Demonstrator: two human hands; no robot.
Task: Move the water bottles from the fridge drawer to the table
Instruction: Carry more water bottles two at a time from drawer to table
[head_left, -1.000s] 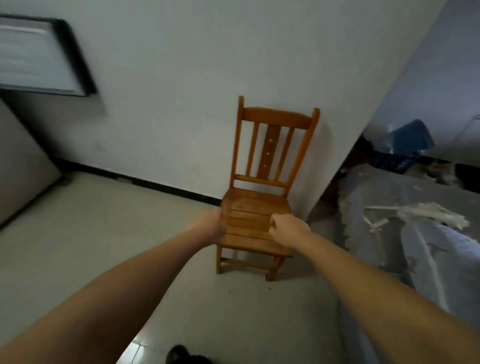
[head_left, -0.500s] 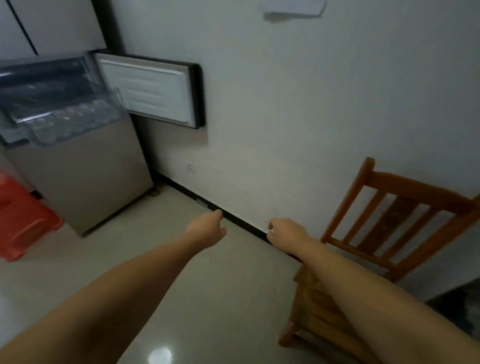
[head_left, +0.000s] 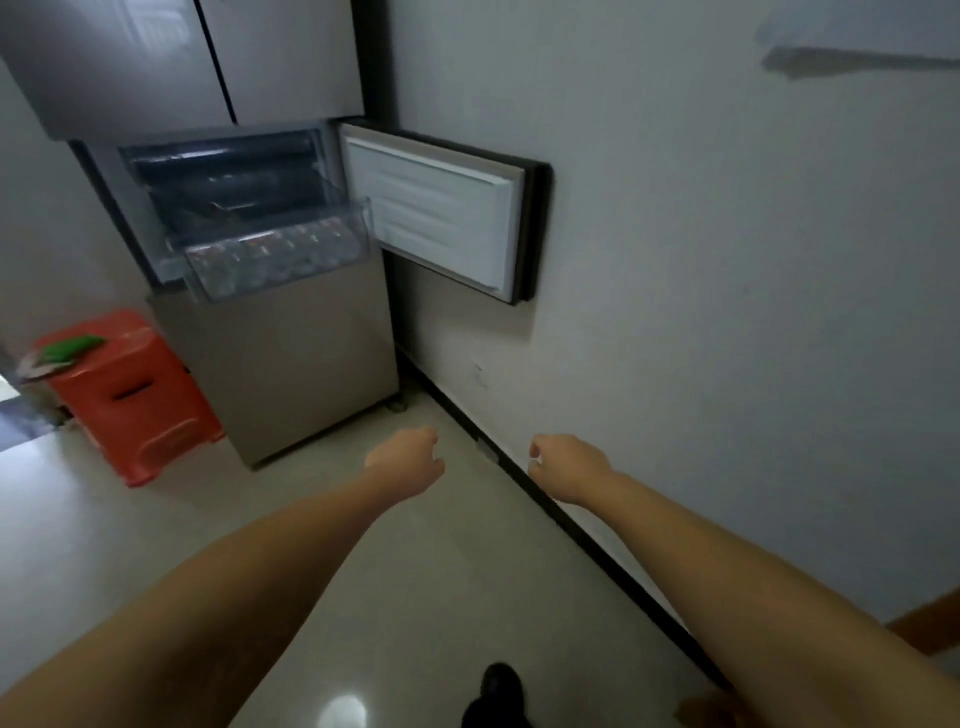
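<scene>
A home: fridge (head_left: 291, 374), plastic stool (head_left: 130, 395), tiled floor (head_left: 441, 571).

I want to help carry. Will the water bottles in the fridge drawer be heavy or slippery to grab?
The bottles look small, clear and probably full, so likely heavy for their size. Coming from the open fridge, they may be cold and slick. They lie packed on their sides in the drawer, so one set down that way would probably roll.
</scene>
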